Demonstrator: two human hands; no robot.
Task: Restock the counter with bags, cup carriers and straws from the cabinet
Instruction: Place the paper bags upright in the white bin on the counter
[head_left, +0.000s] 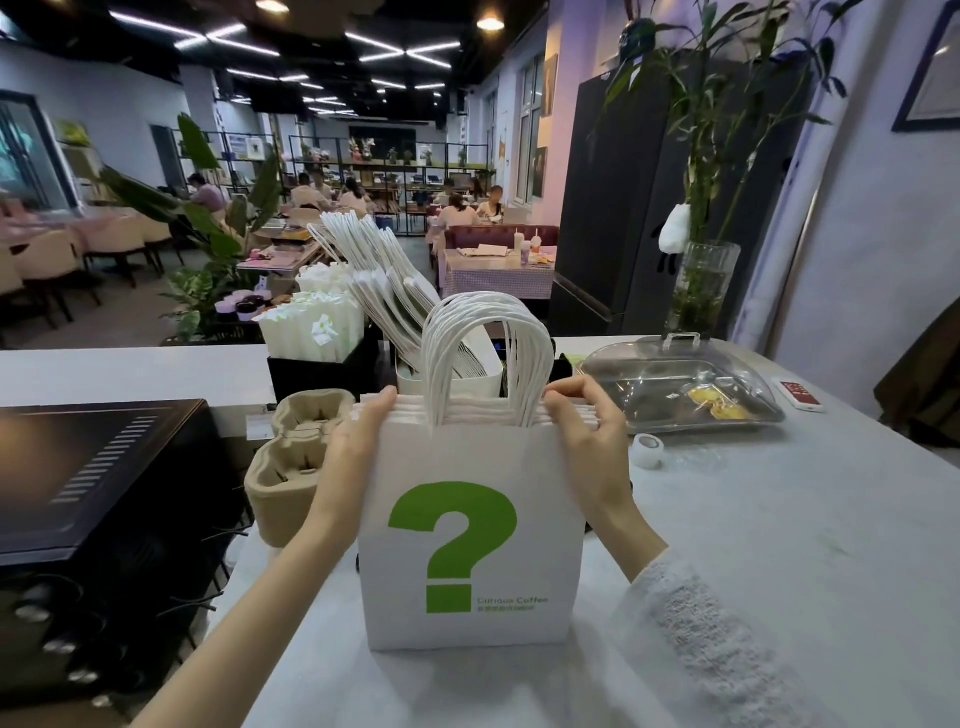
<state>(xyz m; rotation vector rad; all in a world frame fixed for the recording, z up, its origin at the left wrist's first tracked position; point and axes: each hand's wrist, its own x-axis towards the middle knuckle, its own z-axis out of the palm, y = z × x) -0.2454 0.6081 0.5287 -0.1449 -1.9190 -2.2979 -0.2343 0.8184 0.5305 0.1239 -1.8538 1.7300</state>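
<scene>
A stack of white paper bags (470, 545) with a green question mark stands upright on the grey counter (779, 545) in front of me. My left hand (358, 447) grips the stack's upper left corner and my right hand (587, 431) grips its upper right corner. The white twisted handles (485, 353) arch up between my hands. Brown pulp cup carriers (291, 467) lie stacked just left of the bags. Behind them a black holder (317, 374) carries white wrapped straws (311, 327), and a white bin (410, 376) holds more bags leaning back.
A black machine (93, 467) fills the left side. A clear domed cover over a metal tray (680, 384) sits at the right rear, with a small white tape roll (647, 449) near it. A glass vase of bamboo (701, 286) stands behind. Seated people fill the café beyond.
</scene>
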